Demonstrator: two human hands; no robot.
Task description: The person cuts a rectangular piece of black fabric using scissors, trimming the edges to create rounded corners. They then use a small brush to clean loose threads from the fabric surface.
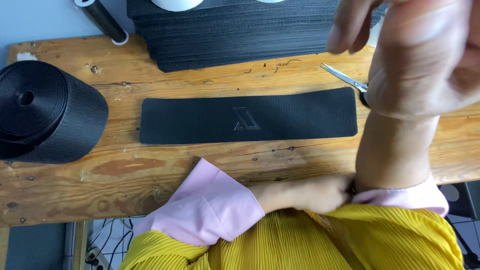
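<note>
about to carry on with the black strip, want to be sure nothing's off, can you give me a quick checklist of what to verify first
1. Black strip lies flat on the wooden bench: ok.
2. Strip clear of the stack of black pieces: ok.
3. Scissors within reach beside the strip: ok, handles hidden.
4. Right hand free: cannot tell, raised close to the camera and blurred.
5. Left hand free: not ok, at the right sleeve cuff.
6. Webbing roll clear of the strip: ok.

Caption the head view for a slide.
Left hand adjusts the right sleeve cuff above a black embossed strip on a wooden bench.
</note>
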